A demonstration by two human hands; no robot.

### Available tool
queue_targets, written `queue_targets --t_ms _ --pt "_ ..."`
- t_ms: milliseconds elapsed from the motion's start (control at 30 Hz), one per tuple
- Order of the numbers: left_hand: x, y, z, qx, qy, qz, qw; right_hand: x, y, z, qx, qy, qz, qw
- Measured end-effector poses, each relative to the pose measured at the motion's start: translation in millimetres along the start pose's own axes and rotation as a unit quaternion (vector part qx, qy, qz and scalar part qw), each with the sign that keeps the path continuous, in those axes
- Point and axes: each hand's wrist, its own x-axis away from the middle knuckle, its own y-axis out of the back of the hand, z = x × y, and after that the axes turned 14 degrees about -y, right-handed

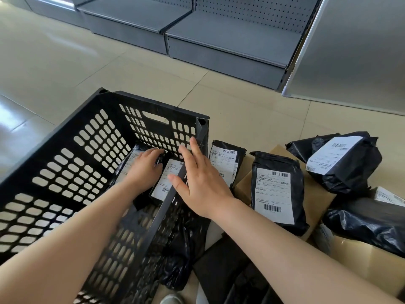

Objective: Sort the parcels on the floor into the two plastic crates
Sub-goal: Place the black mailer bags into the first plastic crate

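Where the black perforated crate [72, 163] stands on the tiled floor [252, 106], two black parcels with white labels lie inside it against its right wall, near the far right corner. The left hand [143, 170] rests on the left one [129, 163], fingers curled over its far end, beside the second parcel [166, 183]. The right hand [197, 178] hovers above the crate's right rim with fingers straight and spread, holding nothing. Just outside that wall a labelled parcel [225, 163] leans on the floor; beyond it another [276, 189] lies on a flat brown cardboard box [317, 200], and a bulkier one [344, 161] sits further right. More black bags [368, 222] crowd the right edge of the floor. Grey metal shelving [219, 40] lines the far side.
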Motion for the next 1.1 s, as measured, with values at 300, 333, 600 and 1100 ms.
queue_targets --t_ms 300,333,600,1100 --pt "18.9 43.0 -86.2 0.155 -0.021 -0.117 0.981 7.7 64.2 -38.4 -0.047 -0.022 0.087 0.995" --pt "18.6 42.9 -96.8 0.152 -0.027 -0.114 0.981 9.8 74.4 -47.3 -0.044 -0.034 0.079 0.995" --pt "-5.5 26.8 -171.2 0.069 -0.053 -0.14 0.986 43.0 129.5 -132.9 -0.076 -0.191 -0.007 0.979" --pt "-4.1 -61.3 -216.2 -0.034 -0.108 0.052 0.992 86.3 78.6 -237.4 -0.194 -0.438 0.082 0.874"
